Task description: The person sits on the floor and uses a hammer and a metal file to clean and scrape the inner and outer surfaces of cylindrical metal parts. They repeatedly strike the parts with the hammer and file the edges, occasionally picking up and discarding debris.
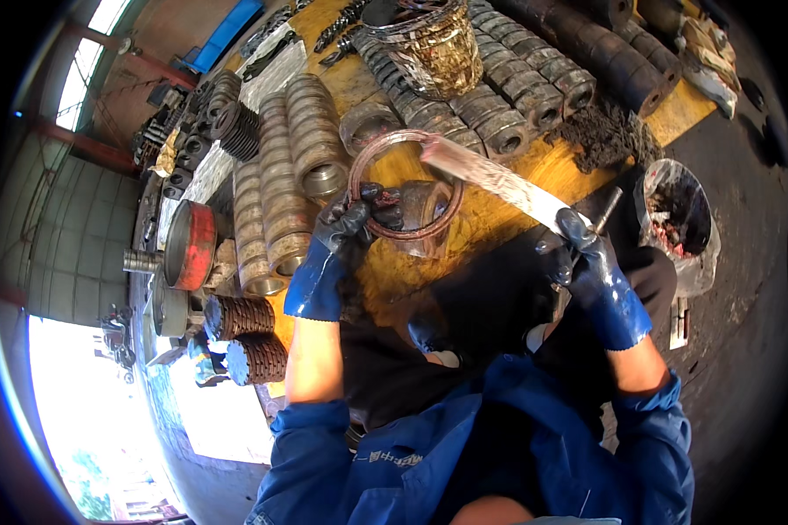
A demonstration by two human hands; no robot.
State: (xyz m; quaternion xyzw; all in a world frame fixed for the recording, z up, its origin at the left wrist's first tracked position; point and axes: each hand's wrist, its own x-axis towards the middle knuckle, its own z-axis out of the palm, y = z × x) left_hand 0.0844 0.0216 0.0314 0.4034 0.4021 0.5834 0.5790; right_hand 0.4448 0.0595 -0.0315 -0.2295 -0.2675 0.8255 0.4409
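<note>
My left hand (pixel 344 226), in a blue rubber glove dark with grease, is closed on the lower left side of a reddish-brown metal ring (pixel 453 208). The ring is tilted above the yellow bench. In my right hand (pixel 580 254), gloved the same way, is a long flat spatula (pixel 499 186) with a pale blade. Its reddish, smeared tip touches or overlaps the ring's upper edge; I cannot tell which. A short metal cylinder (pixel 427 206) shows behind the ring, and another metal collar (pixel 368 125) lies just beyond it.
Rows of metal cylinders (pixel 299 210) cover the yellow bench (pixel 392 278). A grimy bucket (pixel 431 57) stands at the back. Dark shavings (pixel 606 140) lie at the bench's right edge, near a bag-lined bucket (pixel 677 219) with reddish contents. A red-rimmed round part (pixel 193 245) stands left.
</note>
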